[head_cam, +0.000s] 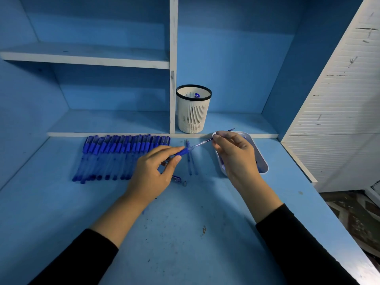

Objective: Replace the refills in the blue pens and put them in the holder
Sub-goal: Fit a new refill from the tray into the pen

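A blue pen barrel (179, 152) is gripped by the closed fingers of the left hand (153, 173), above the table (185, 233) centre. A thin refill (207, 140), entering the barrel's tip end, is pinched by the right hand (233, 153). Two loose refills (191, 161) lie just beyond. A row of blue pens (121, 157), too tightly packed to count, lies at left. A white holder (193, 112) with one pen inside stands far, a white tray (261, 159) at right. No writing can be read. The near table is open.
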Action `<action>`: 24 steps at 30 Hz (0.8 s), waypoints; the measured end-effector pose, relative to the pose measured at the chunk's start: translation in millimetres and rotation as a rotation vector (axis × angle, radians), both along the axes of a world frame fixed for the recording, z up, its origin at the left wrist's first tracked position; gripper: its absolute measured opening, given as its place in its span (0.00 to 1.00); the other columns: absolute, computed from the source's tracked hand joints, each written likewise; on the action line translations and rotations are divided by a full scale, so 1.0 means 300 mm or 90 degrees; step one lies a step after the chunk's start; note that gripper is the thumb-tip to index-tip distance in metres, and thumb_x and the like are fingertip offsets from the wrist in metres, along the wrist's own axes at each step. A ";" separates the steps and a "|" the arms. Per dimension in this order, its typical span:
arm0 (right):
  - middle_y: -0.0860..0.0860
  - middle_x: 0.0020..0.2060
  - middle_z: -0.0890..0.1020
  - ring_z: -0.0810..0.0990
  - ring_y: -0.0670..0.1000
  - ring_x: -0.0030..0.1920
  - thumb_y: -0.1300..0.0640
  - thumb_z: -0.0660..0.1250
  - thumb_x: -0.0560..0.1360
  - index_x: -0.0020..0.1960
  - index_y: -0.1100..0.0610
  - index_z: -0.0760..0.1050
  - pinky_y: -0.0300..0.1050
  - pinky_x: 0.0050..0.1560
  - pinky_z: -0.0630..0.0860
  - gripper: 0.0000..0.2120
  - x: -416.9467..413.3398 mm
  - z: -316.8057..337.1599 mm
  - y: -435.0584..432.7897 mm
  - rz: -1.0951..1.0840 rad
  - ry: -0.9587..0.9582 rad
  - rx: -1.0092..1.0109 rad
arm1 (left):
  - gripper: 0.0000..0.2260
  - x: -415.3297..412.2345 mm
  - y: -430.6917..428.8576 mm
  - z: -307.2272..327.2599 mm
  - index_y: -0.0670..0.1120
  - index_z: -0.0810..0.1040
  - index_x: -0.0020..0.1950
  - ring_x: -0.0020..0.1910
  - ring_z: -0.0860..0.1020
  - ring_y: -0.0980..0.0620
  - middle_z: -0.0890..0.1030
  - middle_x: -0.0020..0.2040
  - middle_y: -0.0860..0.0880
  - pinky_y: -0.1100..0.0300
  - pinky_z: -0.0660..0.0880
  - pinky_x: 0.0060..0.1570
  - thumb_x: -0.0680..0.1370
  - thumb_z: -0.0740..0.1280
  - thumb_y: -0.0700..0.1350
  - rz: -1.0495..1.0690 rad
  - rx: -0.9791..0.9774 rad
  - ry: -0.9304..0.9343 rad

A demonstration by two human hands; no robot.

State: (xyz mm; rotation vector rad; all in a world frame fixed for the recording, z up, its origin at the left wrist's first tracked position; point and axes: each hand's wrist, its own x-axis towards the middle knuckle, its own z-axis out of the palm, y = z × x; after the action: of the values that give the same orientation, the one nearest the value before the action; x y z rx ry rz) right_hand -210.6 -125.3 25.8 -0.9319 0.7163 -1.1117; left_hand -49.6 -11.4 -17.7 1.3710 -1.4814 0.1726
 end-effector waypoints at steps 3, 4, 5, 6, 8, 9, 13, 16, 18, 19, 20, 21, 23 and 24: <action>0.51 0.35 0.82 0.80 0.49 0.38 0.69 0.70 0.72 0.45 0.62 0.79 0.37 0.46 0.77 0.04 -0.002 0.001 -0.004 0.002 -0.004 0.000 | 0.11 0.001 -0.001 -0.001 0.42 0.82 0.59 0.42 0.80 0.52 0.83 0.49 0.50 0.58 0.78 0.44 0.78 0.69 0.40 -0.003 0.000 -0.002; 0.51 0.35 0.82 0.80 0.49 0.38 0.69 0.70 0.72 0.45 0.62 0.79 0.37 0.46 0.77 0.04 -0.002 0.001 -0.003 0.004 -0.001 -0.005 | 0.11 0.002 -0.001 -0.001 0.42 0.82 0.59 0.42 0.80 0.52 0.83 0.49 0.50 0.58 0.78 0.44 0.78 0.69 0.40 -0.004 0.000 -0.002; 0.51 0.34 0.82 0.80 0.49 0.38 0.69 0.70 0.72 0.44 0.62 0.79 0.37 0.46 0.77 0.04 -0.001 0.001 -0.002 0.004 0.003 -0.013 | 0.11 0.002 -0.001 -0.001 0.42 0.82 0.59 0.42 0.80 0.52 0.83 0.49 0.50 0.58 0.78 0.44 0.78 0.69 0.40 -0.005 0.000 0.000; 0.50 0.34 0.83 0.80 0.48 0.38 0.69 0.70 0.72 0.44 0.62 0.79 0.36 0.46 0.77 0.04 0.001 0.000 -0.001 0.003 0.010 -0.024 | 0.11 0.002 -0.001 -0.001 0.43 0.82 0.59 0.42 0.80 0.52 0.82 0.49 0.50 0.58 0.78 0.44 0.78 0.69 0.40 -0.005 0.000 0.001; 0.50 0.34 0.83 0.80 0.48 0.37 0.69 0.70 0.72 0.44 0.61 0.79 0.36 0.44 0.77 0.04 0.002 -0.003 0.002 0.000 0.025 -0.044 | 0.11 0.001 0.000 0.000 0.43 0.82 0.59 0.43 0.80 0.52 0.82 0.49 0.50 0.58 0.78 0.44 0.78 0.68 0.40 -0.007 0.000 0.002; 0.50 0.35 0.83 0.80 0.48 0.38 0.68 0.70 0.72 0.44 0.61 0.80 0.36 0.44 0.77 0.04 0.001 -0.004 0.005 -0.003 0.034 -0.054 | 0.11 0.001 0.000 0.000 0.42 0.82 0.59 0.43 0.80 0.52 0.82 0.49 0.50 0.58 0.78 0.44 0.78 0.68 0.40 -0.009 0.001 0.003; 0.52 0.38 0.84 0.80 0.50 0.41 0.64 0.73 0.71 0.44 0.57 0.81 0.44 0.49 0.76 0.04 -0.011 0.000 0.015 -0.047 0.102 -0.162 | 0.10 0.006 0.001 -0.002 0.42 0.82 0.59 0.42 0.79 0.52 0.82 0.49 0.50 0.57 0.77 0.43 0.78 0.68 0.40 0.005 -0.002 0.010; 0.49 0.36 0.84 0.81 0.46 0.37 0.66 0.72 0.72 0.44 0.59 0.82 0.37 0.44 0.76 0.04 -0.009 0.012 0.045 -0.033 0.124 -0.263 | 0.10 0.006 0.003 0.001 0.41 0.82 0.58 0.40 0.78 0.54 0.82 0.48 0.51 0.57 0.77 0.40 0.77 0.69 0.39 0.018 -0.013 0.015; 0.52 0.39 0.85 0.82 0.47 0.40 0.69 0.69 0.74 0.47 0.61 0.81 0.37 0.47 0.77 0.06 0.001 0.009 0.073 0.007 0.132 -0.329 | 0.11 0.000 0.005 0.007 0.41 0.82 0.59 0.40 0.78 0.54 0.82 0.48 0.51 0.58 0.77 0.40 0.77 0.69 0.37 0.011 -0.016 0.015; 0.54 0.41 0.85 0.83 0.48 0.42 0.70 0.67 0.75 0.49 0.62 0.81 0.39 0.50 0.78 0.07 0.006 0.004 0.086 0.024 0.139 -0.362 | 0.11 -0.002 0.006 0.010 0.41 0.82 0.59 0.40 0.78 0.54 0.82 0.48 0.51 0.58 0.77 0.40 0.77 0.69 0.37 0.006 -0.017 0.014; 0.55 0.42 0.84 0.83 0.49 0.43 0.70 0.65 0.76 0.52 0.63 0.80 0.41 0.51 0.78 0.08 0.010 -0.001 0.096 0.039 0.144 -0.390 | 0.12 -0.003 0.008 0.012 0.42 0.82 0.60 0.39 0.78 0.54 0.82 0.48 0.51 0.58 0.77 0.40 0.77 0.69 0.37 0.002 -0.017 0.012; 0.56 0.42 0.83 0.83 0.50 0.44 0.69 0.64 0.77 0.53 0.63 0.79 0.43 0.52 0.79 0.08 0.014 -0.007 0.101 0.046 0.148 -0.406 | 0.12 -0.004 0.010 0.013 0.42 0.82 0.60 0.39 0.78 0.53 0.82 0.47 0.50 0.59 0.77 0.40 0.77 0.69 0.37 0.000 -0.017 0.012; 0.55 0.41 0.81 0.82 0.49 0.43 0.68 0.66 0.76 0.54 0.62 0.77 0.42 0.50 0.78 0.08 0.021 -0.016 0.106 0.033 0.152 -0.412 | 0.11 -0.005 0.017 0.014 0.42 0.82 0.60 0.39 0.78 0.53 0.83 0.47 0.50 0.60 0.77 0.40 0.77 0.69 0.38 0.004 -0.016 0.019; 0.54 0.41 0.81 0.81 0.49 0.42 0.68 0.68 0.75 0.52 0.61 0.76 0.40 0.49 0.77 0.08 0.023 -0.018 0.106 0.013 0.158 -0.417 | 0.11 -0.005 0.021 0.015 0.42 0.82 0.60 0.39 0.78 0.54 0.83 0.47 0.51 0.60 0.77 0.40 0.77 0.69 0.39 0.008 -0.016 0.025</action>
State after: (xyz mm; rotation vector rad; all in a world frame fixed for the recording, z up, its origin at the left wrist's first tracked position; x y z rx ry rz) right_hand -203.6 -93.4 20.3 -1.6502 0.5401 -1.2496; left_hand -51.0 -5.3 -13.3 1.3568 -1.4336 0.1712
